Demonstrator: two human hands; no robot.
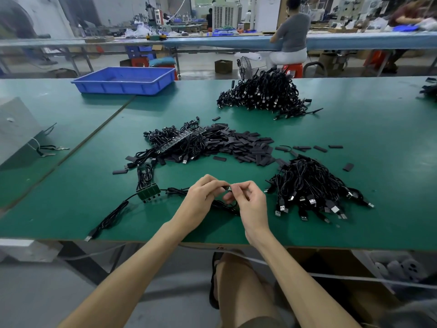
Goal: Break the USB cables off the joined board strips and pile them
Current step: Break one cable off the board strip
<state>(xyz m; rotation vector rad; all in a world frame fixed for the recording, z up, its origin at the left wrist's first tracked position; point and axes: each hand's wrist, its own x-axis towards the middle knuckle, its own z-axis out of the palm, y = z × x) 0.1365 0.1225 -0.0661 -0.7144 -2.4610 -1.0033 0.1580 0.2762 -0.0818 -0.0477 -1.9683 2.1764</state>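
The fingers of both hands are curled and meet tip to tip on a small board, held just above the worktop. The left hand pinches it from one side and the right hand from the other. How much of the board each one covers cannot be told. Its black cable loops down under the hands onto the green surface.

Just to the left lies a short strip of four joined green boards with cables still on it. One of them trails toward the near edge and ends in a plug.

To the right, near the right hand, sits a pile of loose cables, their silver plugs fanned toward the person. Beyond the hands is a heap of cables tangled round longer strips, touching a spread of flat black sleeves. Farther back stands a second pile, and at the far left a blue tray.
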